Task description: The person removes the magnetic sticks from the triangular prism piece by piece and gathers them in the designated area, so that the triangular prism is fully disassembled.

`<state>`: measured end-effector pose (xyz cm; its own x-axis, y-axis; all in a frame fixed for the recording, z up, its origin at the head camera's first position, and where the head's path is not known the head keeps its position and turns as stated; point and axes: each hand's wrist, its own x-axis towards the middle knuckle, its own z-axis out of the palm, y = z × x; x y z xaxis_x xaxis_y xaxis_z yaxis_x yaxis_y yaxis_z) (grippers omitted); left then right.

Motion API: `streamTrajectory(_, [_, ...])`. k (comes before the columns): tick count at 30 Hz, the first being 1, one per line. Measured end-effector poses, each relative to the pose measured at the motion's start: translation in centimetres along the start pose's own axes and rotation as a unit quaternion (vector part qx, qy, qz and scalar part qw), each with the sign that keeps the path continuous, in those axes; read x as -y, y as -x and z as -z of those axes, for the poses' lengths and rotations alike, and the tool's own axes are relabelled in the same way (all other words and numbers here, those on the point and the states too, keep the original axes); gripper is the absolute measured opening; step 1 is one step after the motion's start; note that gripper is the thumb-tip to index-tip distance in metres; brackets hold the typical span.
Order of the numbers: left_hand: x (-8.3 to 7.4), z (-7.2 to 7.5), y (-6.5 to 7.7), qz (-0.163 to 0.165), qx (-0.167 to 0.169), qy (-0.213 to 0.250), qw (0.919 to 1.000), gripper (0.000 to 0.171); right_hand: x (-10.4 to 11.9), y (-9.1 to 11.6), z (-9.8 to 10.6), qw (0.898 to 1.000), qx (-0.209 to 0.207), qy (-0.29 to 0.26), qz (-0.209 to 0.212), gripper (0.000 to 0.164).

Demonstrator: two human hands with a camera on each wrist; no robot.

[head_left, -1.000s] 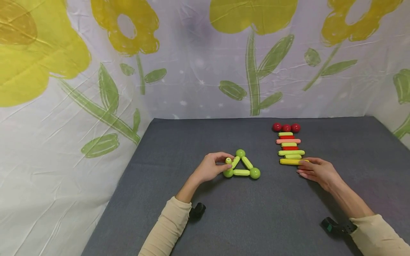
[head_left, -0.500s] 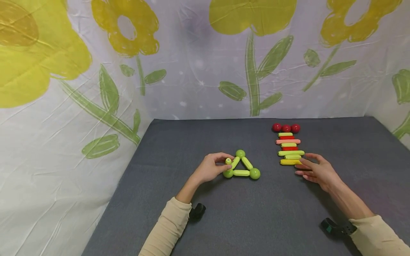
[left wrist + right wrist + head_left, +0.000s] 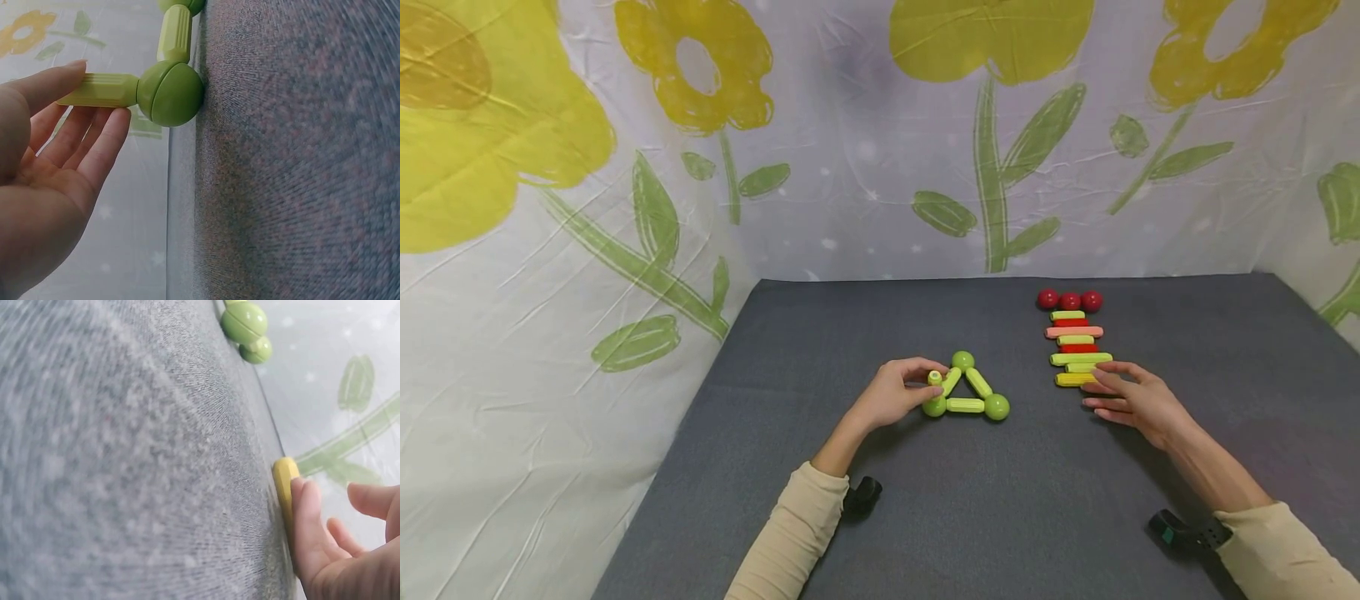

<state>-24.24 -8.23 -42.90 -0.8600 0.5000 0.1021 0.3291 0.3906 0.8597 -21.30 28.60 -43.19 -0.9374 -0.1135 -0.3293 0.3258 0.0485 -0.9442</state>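
My left hand [image 3: 891, 393] pinches an upright yellow-green toy rod [image 3: 103, 89] between thumb and fingers. The rod's lower end meets a green ball [image 3: 174, 94], one corner of a flat triangle made of three green balls and yellow-green rods [image 3: 965, 406]. To the right, my right hand [image 3: 1142, 407] is at the near end of a column of loose rods. Its fingers are loosely spread, with fingertips right at a yellow rod [image 3: 285, 478]. Just behind that lies a short yellow-green rod [image 3: 1078, 368], partly covered by the index finger in the head view.
Farther back in the column lie a longer yellow-green rod [image 3: 1079, 359], red rods [image 3: 1078, 348] and a pink rod [image 3: 1073, 332]. Three red balls [image 3: 1070, 301] sit in a row beyond them. Flower-print cloth [image 3: 850, 167] stands behind the dark grey table [image 3: 1000, 517].
My right hand has slid a little to the left over the near rods, its index finger leaving the table gap and reaching over the short yellow-green rod. The left hand has stayed put.
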Motion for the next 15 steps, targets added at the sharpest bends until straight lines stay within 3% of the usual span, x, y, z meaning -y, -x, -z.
streamTrajectory(10, [0.3,-0.3,-0.1,0.01,0.0,-0.009,0.9999,0.032,0.2,-0.7,-0.4,0.997,0.066,-0.03,0.02,0.049])
streamTrajectory(15, [0.5,-0.6,-0.3,0.014,0.0,-0.011,0.9998,0.036,0.6,-0.9,-1.4,0.995,0.088,-0.038,0.033,0.054])
